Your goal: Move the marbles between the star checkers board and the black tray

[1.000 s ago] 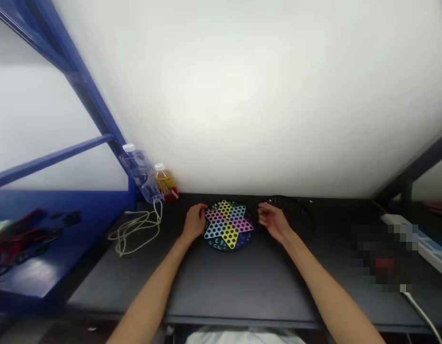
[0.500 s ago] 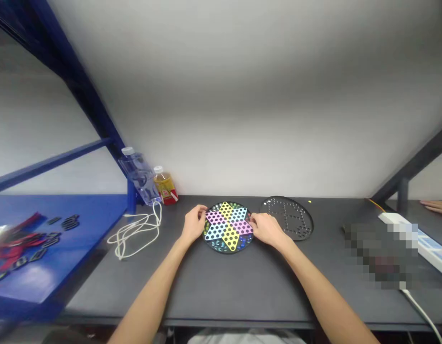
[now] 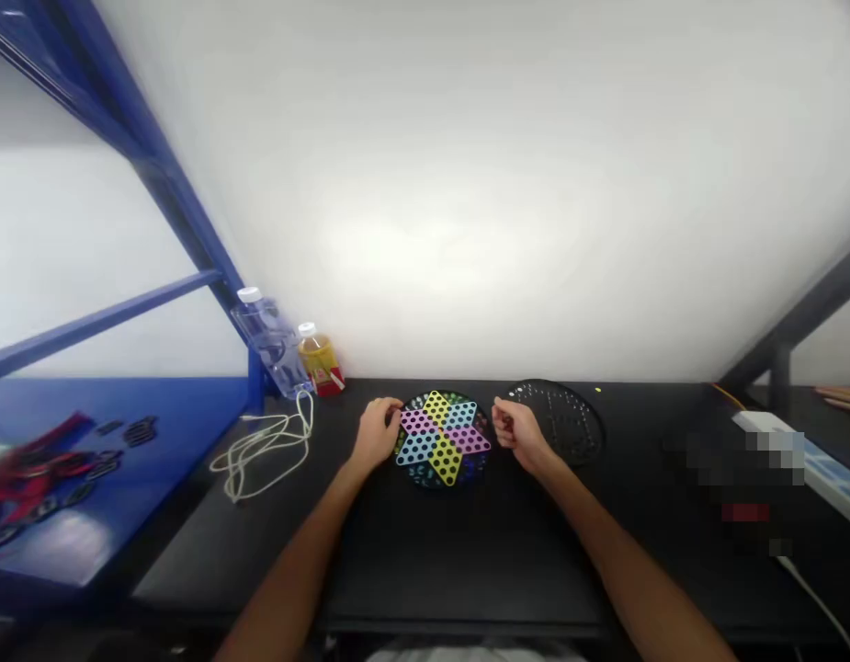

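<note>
A round Chinese checkers board [image 3: 445,445] with a yellow, blue and pink star lies flat on the dark table. Marbles show in the coloured patches between the star's points. My left hand [image 3: 378,434] rests at the board's left rim, its fingers curled against the edge. Just off the right rim, my right hand [image 3: 521,432] is raised a little, thumb and fingers pinched together. Whether something small sits in that pinch I cannot make out. Behind the right hand lies a round black perforated lid [image 3: 569,423], partly covered by it.
A white cable [image 3: 269,450] lies coiled on the left, near a clear bottle [image 3: 277,345] and a yellow-and-red bottle [image 3: 321,363]. A power strip [image 3: 810,460] is at the right beside a blurred-out object. Blue frame bars [image 3: 190,230] rise at the left. Red and black pieces [image 3: 45,478] lie beyond.
My right hand has moved off the board's right rim, slightly to the right, with its fingers drawn together. The left hand stays at the left rim. The picture's brightness has changed.
</note>
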